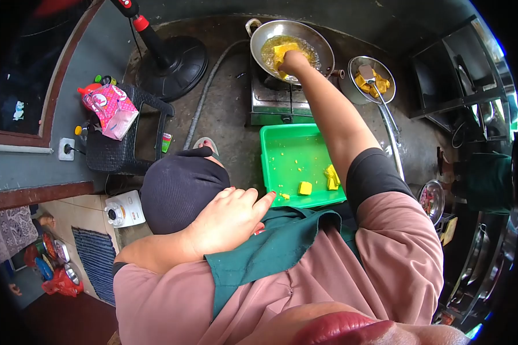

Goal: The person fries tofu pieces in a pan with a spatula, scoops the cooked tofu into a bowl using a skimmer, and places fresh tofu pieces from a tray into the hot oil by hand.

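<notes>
My right hand (295,62) reaches over the wok (323,47), its fingers curled down against a yellow tofu piece (282,74); the fingertips are mostly hidden. Other yellow tofu (286,49) lies in bubbling oil beside the hand. The wok sits on a gas stove (279,106). My left hand (236,213) lies over my dark-clothed knee (181,192), fingers stretched out and holding nothing. Between me and the stove is a green tray (293,144). It holds a tofu block (305,188), a broken tofu piece (332,177) and crumbs.
Right of the stove, a pot (354,92) holds fried pieces (380,84) in a strainer, with a spatula (367,73) across it. A fan base (172,69), a hose (204,95) and a black stool (112,155) with a pink bag (110,109) stand left. A dark rack (454,103) is at right.
</notes>
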The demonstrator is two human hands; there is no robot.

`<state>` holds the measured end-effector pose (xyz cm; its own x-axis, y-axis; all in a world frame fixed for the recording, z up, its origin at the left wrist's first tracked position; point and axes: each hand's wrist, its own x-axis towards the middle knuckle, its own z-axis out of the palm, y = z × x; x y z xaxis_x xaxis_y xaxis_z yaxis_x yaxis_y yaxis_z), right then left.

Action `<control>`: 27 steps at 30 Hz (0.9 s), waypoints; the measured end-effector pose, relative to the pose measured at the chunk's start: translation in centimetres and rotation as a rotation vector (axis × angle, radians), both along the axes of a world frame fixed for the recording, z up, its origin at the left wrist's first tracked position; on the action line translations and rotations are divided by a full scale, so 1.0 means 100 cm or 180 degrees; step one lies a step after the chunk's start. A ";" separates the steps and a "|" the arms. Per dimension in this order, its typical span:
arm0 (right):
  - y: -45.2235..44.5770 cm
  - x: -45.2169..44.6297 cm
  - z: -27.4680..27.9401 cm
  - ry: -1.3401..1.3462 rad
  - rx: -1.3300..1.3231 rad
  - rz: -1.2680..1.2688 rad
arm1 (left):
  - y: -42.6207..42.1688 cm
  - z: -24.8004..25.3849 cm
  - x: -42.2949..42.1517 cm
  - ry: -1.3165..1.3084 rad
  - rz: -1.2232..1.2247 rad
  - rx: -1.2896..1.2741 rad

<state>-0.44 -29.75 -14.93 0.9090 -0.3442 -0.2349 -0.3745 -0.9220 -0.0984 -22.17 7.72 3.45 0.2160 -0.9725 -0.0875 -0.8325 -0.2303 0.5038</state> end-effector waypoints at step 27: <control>0.003 -0.348 -0.180 0.1202 0.1286 -0.0162 | -0.010 0.009 -0.021 0.0164 -0.0258 0.0703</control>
<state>-35.20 -29.46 -32.93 0.7207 -0.2004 -0.6637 -0.4954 -0.8186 -0.2907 -24.28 6.75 4.38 0.1277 -0.9425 -0.3088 -0.8274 -0.2729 0.4908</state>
